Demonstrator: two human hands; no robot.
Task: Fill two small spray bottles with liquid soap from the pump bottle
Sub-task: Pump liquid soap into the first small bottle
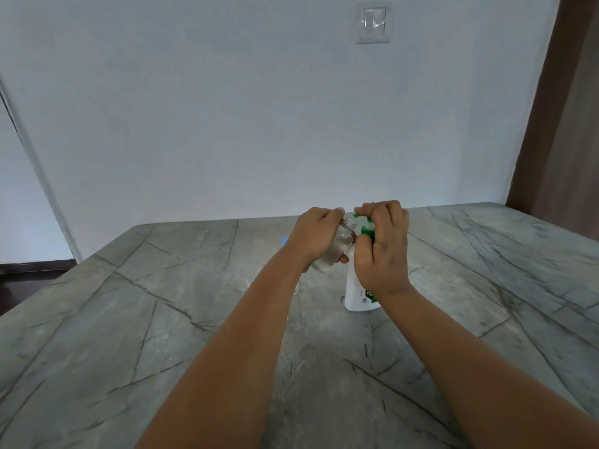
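Observation:
A small clear spray bottle [337, 246], uncapped and tilted with its open neck up and to the right, sits in the grip of my left hand [316, 233]. Pale liquid fills its lower part. The white pump bottle [355, 291] with a green pump head [364, 223] stands upright on the table right beside it. My right hand [382, 244] curls over the pump head with its fingers on top, and covers the bottle's upper body. The open neck lies just under the green nozzle. A second spray bottle is mostly hidden behind my left forearm.
The grey marble-patterned table [162, 319] stretches wide on all sides. A small blue object [284, 241] peeks out behind my left wrist. A clear rim [295, 290] shows at my left forearm's edge. A white wall stands behind, a brown door frame [557, 124] at right.

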